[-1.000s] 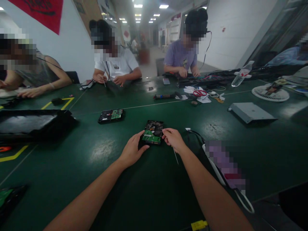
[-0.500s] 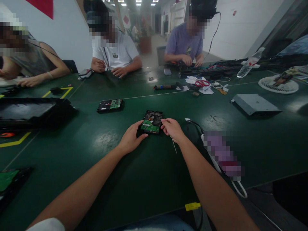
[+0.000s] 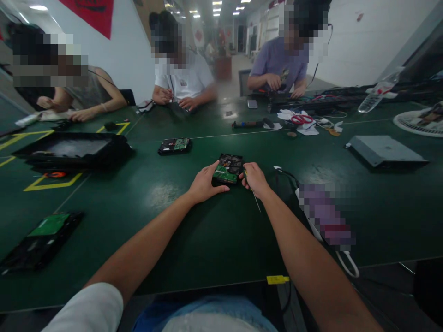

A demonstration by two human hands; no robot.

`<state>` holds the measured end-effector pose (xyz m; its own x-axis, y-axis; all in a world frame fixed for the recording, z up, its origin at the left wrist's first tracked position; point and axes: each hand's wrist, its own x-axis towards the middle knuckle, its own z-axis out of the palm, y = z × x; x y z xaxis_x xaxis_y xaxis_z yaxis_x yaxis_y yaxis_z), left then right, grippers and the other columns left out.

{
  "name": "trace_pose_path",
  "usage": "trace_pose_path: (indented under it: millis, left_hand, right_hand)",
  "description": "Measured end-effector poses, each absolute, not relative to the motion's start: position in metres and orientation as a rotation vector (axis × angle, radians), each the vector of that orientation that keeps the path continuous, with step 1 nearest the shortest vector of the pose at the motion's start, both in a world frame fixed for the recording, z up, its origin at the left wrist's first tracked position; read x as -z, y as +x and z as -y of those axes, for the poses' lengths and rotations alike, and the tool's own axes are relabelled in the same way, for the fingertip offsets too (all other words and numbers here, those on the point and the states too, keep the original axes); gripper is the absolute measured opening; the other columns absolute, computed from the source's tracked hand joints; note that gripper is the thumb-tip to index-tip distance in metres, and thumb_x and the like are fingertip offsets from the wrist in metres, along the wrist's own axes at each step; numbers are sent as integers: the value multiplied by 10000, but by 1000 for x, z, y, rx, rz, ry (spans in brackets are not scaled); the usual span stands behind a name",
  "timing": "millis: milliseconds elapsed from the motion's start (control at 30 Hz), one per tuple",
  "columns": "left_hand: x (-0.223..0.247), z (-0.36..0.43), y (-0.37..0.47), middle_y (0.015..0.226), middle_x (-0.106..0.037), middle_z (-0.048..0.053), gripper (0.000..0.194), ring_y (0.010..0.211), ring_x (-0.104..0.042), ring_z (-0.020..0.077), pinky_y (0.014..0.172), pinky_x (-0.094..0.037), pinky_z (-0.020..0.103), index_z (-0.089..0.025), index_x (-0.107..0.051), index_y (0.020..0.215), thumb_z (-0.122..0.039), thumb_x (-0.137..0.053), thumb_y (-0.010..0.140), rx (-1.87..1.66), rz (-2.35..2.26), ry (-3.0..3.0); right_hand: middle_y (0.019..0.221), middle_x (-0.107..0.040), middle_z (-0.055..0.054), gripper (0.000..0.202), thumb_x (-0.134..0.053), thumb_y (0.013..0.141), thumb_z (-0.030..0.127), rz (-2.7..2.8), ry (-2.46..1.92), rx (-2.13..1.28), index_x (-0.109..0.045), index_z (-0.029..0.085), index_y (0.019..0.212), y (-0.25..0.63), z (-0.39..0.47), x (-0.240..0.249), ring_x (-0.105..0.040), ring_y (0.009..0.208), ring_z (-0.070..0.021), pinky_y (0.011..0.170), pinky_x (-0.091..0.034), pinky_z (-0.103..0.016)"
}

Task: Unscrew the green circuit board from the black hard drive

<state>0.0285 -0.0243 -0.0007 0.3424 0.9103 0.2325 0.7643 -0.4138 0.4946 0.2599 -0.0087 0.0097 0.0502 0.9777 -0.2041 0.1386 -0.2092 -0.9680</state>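
Observation:
A hard drive [image 3: 228, 167] lies on the green table in front of me, its green circuit board facing up. My left hand [image 3: 205, 185] grips it at the near left corner, fingers along the left edge and thumb by the front edge. At the drive's right side, my right hand [image 3: 255, 179] is closed around a screwdriver [image 3: 256, 201]. Its thin metal shaft points back toward me, away from the drive, and most of the handle is hidden in my fingers.
Another hard drive [image 3: 175, 145] lies farther back, and one more [image 3: 44, 237] at the near left. A black casing [image 3: 72, 150] sits left, a grey metal box [image 3: 386, 150] right. By my right forearm is a power strip [image 3: 309, 216]. Several people sit across the table.
My view has shifted left, so the whole scene sits farther right. My right hand has turned slightly, showing some of the screwdriver's handle. The left hand stays at the hard drive.

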Motion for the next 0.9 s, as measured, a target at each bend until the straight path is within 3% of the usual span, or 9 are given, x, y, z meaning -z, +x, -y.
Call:
trace_pose_path:
  millis: [333, 733, 900]
  left_hand:
    - [-2, 34, 28, 1599, -495, 196, 1131, 1493, -468, 356, 1222, -378, 525, -203, -269, 1659, -549, -862, 760, -753, -1447, 2189]
    - [-3, 101, 1, 1567, -541, 148, 949, 1458, -519, 331, 1185, -440, 497, -260, -322, 1640, -533, -787, 859, -739, -1569, 2149]
    - [-2, 101, -16, 1486, -610, 160, 1079, 1400, -566, 359, 1167, -451, 524, -250, -314, 1651, -630, -829, 782, -715, -1598, 2203]
  right_hand:
    - [456, -519, 12, 372, -501, 1018, 371, 1390, -1592, -1181, -575, 202, 695, 255, 15, -21, -451, 379, -107, 424, -285, -247]
    - [488, -560, 8, 427, -450, 1058, 466, 1552, -1640, -1281, -614, 180, 787, 237, 67, -39, -485, 401, -114, 428, -332, -241]
    - [497, -563, 20, 402, -452, 1058, 450, 1537, -1645, -1287, -622, 181, 813, 232, 79, -35, -475, 404, -101, 428, -331, -226]
